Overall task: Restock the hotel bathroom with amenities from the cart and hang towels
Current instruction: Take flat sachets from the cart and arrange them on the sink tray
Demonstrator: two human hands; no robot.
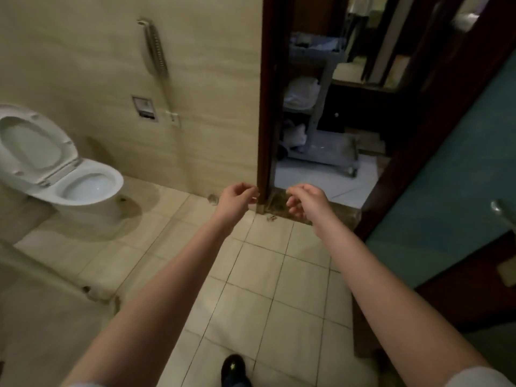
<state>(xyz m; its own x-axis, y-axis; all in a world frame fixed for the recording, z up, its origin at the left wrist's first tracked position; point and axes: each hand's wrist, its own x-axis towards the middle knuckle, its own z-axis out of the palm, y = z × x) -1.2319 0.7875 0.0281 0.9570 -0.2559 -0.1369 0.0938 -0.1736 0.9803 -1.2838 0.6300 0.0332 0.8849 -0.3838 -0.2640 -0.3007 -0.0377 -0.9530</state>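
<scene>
Hands: L hand [237, 201], R hand [307, 202] out front, fingers loosely curled, holding nothing.
Cart: cart [324, 152] ahead-right, past door frame [265, 107]; R hand nearer.

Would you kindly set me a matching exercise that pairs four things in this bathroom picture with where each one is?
Things:
1. toilet
2. cart
3. shoe
4. grab bar

Places:
A. beyond the doorway
B. at the bottom edge of the view, on the floor
C. on the left, with its lid raised
D. high on the wall

Pairs: 1-C, 2-A, 3-B, 4-D
</scene>
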